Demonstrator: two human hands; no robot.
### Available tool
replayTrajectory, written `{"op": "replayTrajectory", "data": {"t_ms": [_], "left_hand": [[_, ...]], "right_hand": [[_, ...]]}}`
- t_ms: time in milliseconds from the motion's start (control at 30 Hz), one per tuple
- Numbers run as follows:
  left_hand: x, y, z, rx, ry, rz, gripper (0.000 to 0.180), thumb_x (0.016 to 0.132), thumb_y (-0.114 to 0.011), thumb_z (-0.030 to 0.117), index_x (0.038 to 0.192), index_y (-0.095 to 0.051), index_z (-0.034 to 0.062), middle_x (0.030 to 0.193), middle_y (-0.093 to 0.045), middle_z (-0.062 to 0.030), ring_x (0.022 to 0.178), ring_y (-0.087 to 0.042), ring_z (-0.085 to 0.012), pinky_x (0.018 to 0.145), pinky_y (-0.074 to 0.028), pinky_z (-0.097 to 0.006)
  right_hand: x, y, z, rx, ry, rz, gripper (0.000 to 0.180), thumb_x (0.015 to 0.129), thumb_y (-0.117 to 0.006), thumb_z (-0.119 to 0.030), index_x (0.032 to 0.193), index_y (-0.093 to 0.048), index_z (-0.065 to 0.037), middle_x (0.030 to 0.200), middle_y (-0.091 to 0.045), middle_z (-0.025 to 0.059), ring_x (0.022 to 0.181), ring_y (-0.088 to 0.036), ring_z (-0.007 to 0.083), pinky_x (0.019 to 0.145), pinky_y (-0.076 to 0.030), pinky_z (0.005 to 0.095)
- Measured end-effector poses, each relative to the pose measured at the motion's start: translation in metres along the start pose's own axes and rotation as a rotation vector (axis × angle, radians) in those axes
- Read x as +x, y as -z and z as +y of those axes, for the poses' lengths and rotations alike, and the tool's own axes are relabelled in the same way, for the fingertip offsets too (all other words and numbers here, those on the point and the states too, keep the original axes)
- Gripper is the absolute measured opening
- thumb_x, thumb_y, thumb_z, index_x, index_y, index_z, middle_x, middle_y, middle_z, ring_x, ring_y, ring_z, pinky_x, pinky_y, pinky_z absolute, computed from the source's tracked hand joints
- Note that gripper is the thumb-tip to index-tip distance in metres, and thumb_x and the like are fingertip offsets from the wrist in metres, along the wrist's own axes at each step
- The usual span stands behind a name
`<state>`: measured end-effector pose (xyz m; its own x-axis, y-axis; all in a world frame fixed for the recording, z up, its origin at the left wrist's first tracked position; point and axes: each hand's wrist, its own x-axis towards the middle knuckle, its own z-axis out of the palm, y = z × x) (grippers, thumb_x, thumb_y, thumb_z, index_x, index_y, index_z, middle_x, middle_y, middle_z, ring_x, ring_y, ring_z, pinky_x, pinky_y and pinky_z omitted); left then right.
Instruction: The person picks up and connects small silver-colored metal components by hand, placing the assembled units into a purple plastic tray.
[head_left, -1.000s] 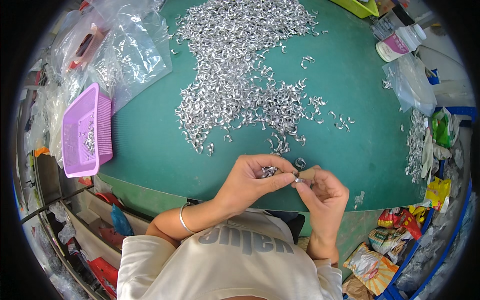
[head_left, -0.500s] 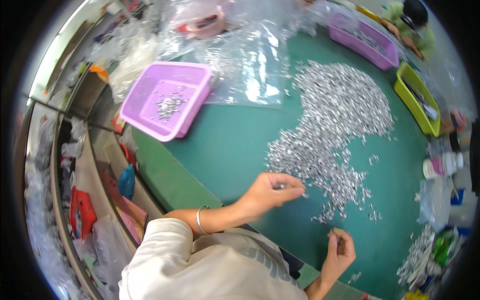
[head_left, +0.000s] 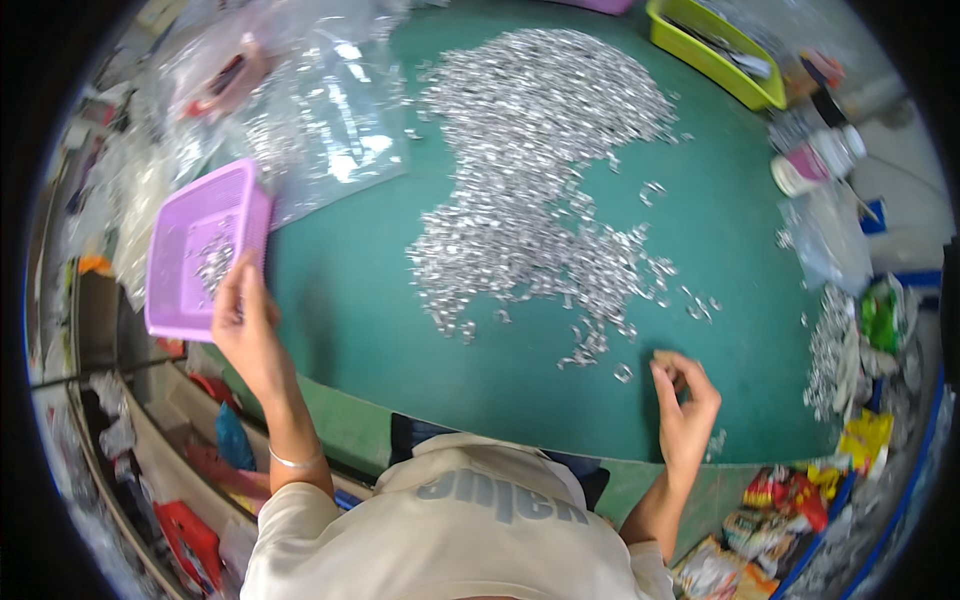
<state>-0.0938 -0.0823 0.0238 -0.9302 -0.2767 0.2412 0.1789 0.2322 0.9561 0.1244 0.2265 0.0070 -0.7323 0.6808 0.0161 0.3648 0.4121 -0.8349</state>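
Observation:
My left hand (head_left: 250, 330) is at the right rim of a lilac plastic basket (head_left: 170, 305), its fingers curled together. Something small and shiny shows at the fingers, too blurred to name surely. Small silvery metal pieces (head_left: 214, 262) lie in a little heap on the basket's floor. My right hand (head_left: 686, 405) hovers over the near right part of the green table, thumb and fingertips brought together; whatever they pinch is too small to make out. A single silvery metal piece (head_left: 623, 373) lies to its left. Beyond it spreads a large heap of such metal pieces (head_left: 530, 150).
Clear plastic bags (head_left: 345, 120) cover the far left of the table (head_left: 350, 330). A yellow-green basket (head_left: 715, 75) and a white bottle (head_left: 805, 168) stand along the far right edge. Snack-like packets (head_left: 785, 500) lie at the lower right, open shelves (head_left: 140, 420) at the left.
My left hand has gone from beside the heap leftward to the lilac basket. My right hand keeps its pinch near the table's front. The whole view has turned and shifted.

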Motion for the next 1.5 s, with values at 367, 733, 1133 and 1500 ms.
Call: {"op": "replayTrajectory", "data": {"t_ms": [367,733,1133,1500], "left_hand": [[-0.128,-0.105,0.031,-0.5,0.95,-1.256,0.024,0.09,-0.046,0.013,0.105,-0.055,-0.0036,0.069,-0.046,0.0007,0.055,-0.034,-0.0038,0.045,-0.025,-0.017],[-0.15,-0.114,0.04,-0.462,0.455,-1.25,0.019,0.076,-0.061,-0.006,0.095,-0.062,-0.0025,0.087,-0.056,-0.0056,0.071,-0.045,-0.007,0.063,-0.039,-0.021],[-0.148,-0.107,0.044,-0.392,0.734,-1.266,0.013,0.077,-0.061,-0.003,0.09,-0.062,-0.003,0.091,-0.06,-0.0076,0.071,-0.049,-0.0063,0.062,-0.039,-0.02],[-0.149,-0.105,0.048,-0.47,0.697,-1.269,0.012,0.076,-0.062,-0.005,0.087,-0.061,-0.0024,0.09,-0.058,-0.0065,0.07,-0.046,-0.0056,0.062,-0.037,-0.019]], "right_hand": [[0.011,-0.024,0.009,-0.214,0.173,0.004,0.024,0.071,-0.063,0.002,0.094,-0.06,-0.002,0.084,-0.057,0.0087,0.077,-0.052,0.0212,0.07,-0.042,0.0303],[-0.031,-0.024,-0.002,1.107,-0.308,-0.249,0.015,0.078,-0.058,0.008,0.092,-0.058,0.005,0.089,-0.062,0.0094,0.081,-0.057,0.0125,0.071,-0.045,0.0243],[-0.035,-0.025,-0.019,0.741,0.013,-0.049,0.019,0.069,-0.065,0.011,0.085,-0.06,0.005,0.079,-0.057,0.0079,0.07,-0.048,0.0142,0.061,-0.038,0.0246],[-0.037,-0.024,-0.023,0.646,0.073,0.006,0.022,0.067,-0.065,0.01,0.088,-0.062,0.004,0.078,-0.059,0.0079,0.071,-0.049,0.0153,0.06,-0.037,0.0247]]}}
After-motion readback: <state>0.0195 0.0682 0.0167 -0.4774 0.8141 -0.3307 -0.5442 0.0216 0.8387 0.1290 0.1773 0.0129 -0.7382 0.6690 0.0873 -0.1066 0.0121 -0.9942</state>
